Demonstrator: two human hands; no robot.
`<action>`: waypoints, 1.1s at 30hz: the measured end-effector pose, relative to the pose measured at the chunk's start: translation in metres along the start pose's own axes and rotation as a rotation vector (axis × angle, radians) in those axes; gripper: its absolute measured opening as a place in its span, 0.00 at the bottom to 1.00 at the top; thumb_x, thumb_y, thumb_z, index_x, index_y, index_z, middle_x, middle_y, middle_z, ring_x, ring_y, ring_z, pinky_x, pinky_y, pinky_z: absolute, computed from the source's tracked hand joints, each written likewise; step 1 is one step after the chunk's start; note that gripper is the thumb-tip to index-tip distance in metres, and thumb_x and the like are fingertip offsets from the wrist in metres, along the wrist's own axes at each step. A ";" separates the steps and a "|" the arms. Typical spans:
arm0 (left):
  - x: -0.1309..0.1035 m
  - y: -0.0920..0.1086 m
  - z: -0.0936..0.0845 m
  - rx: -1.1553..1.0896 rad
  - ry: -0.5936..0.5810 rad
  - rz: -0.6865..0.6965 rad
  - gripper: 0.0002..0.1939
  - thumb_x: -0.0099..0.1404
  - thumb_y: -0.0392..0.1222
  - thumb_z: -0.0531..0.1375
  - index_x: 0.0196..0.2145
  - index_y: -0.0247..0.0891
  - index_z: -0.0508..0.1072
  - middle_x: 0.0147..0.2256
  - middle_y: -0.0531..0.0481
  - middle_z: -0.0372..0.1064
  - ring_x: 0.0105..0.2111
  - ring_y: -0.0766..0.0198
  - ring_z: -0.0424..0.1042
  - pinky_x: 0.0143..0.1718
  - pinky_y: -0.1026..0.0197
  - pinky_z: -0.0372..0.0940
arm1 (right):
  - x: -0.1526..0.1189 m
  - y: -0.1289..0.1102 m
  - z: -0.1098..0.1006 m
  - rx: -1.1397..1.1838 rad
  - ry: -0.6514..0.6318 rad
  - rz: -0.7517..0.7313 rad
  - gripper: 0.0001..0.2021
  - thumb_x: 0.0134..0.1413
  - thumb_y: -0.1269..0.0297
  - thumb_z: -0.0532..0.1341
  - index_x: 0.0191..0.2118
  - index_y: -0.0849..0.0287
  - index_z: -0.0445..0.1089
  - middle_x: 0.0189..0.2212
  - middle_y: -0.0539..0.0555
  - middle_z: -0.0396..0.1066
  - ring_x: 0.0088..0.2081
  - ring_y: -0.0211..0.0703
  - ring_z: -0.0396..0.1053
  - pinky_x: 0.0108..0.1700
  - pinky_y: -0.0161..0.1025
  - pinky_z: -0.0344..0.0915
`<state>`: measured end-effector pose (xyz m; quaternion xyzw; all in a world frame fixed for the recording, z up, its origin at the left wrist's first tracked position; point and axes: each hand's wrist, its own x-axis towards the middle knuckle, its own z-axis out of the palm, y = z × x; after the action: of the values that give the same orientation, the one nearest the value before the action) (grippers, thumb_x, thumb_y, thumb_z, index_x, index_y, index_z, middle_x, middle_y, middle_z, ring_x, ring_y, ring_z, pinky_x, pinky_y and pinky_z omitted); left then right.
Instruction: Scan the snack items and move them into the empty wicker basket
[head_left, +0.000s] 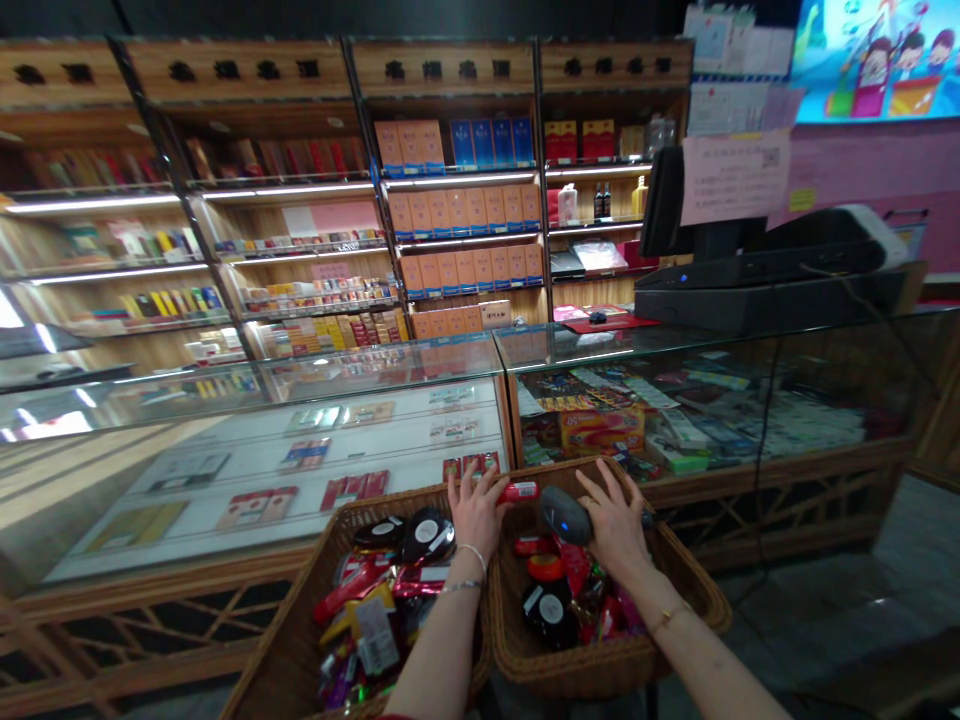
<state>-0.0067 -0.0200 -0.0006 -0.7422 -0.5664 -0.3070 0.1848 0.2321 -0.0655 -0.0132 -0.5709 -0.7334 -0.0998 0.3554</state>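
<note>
My left hand [476,510] is over the inner rims of two wicker baskets, closed on a small red package [520,491] with a white barcode label. My right hand [616,525] grips a dark grey handheld barcode scanner [566,515], its head turned toward the red package. Below it, the right basket [577,672] holds a black round-ended pack [550,612], a red-orange round item [545,568] and shiny wrapped goods. The left basket [281,625] is filled with black packs [428,535], red packets and a yellow packet with a white label [376,635].
Behind the baskets run glass display counters [450,365] with flat packs inside. A monitor [664,200] and a dark till base [720,305] stand on the right counter, with a cable [766,450] hanging down. Lit shelves [465,240] of boxes line the back wall.
</note>
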 end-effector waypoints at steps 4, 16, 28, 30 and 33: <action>0.000 -0.001 0.002 -0.008 0.002 0.005 0.21 0.58 0.44 0.67 0.49 0.57 0.77 0.58 0.55 0.71 0.64 0.45 0.59 0.67 0.31 0.43 | 0.000 0.000 -0.001 -0.015 -0.005 0.001 0.15 0.49 0.75 0.57 0.39 0.53 0.76 0.62 0.51 0.66 0.70 0.53 0.46 0.68 0.61 0.36; 0.001 -0.001 0.001 -0.013 0.000 -0.002 0.20 0.58 0.43 0.67 0.49 0.57 0.77 0.58 0.56 0.71 0.64 0.46 0.59 0.67 0.31 0.44 | 0.000 -0.001 -0.002 0.040 -0.002 0.011 0.15 0.48 0.76 0.56 0.37 0.53 0.76 0.61 0.50 0.67 0.70 0.53 0.47 0.68 0.62 0.36; 0.000 -0.002 0.002 0.010 0.001 0.004 0.22 0.57 0.45 0.69 0.50 0.58 0.77 0.58 0.56 0.71 0.64 0.45 0.59 0.67 0.31 0.45 | 0.000 0.000 0.000 0.008 0.031 0.023 0.17 0.47 0.77 0.55 0.39 0.54 0.76 0.62 0.50 0.66 0.70 0.53 0.48 0.68 0.62 0.35; 0.000 -0.002 0.002 0.017 0.012 0.008 0.21 0.57 0.45 0.69 0.49 0.58 0.77 0.58 0.56 0.71 0.64 0.46 0.59 0.67 0.31 0.45 | 0.000 0.001 0.001 -0.001 0.041 0.020 0.17 0.47 0.78 0.55 0.39 0.53 0.76 0.62 0.50 0.66 0.70 0.53 0.48 0.68 0.61 0.35; 0.000 -0.002 0.002 0.023 0.027 0.008 0.21 0.57 0.45 0.69 0.49 0.58 0.77 0.58 0.56 0.71 0.64 0.45 0.60 0.67 0.31 0.46 | 0.000 0.002 0.004 -0.006 0.058 0.013 0.17 0.48 0.78 0.56 0.38 0.53 0.76 0.62 0.49 0.67 0.69 0.54 0.49 0.68 0.61 0.35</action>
<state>-0.0080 -0.0184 -0.0028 -0.7381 -0.5642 -0.3097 0.2021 0.2321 -0.0633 -0.0164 -0.5736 -0.7186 -0.1164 0.3754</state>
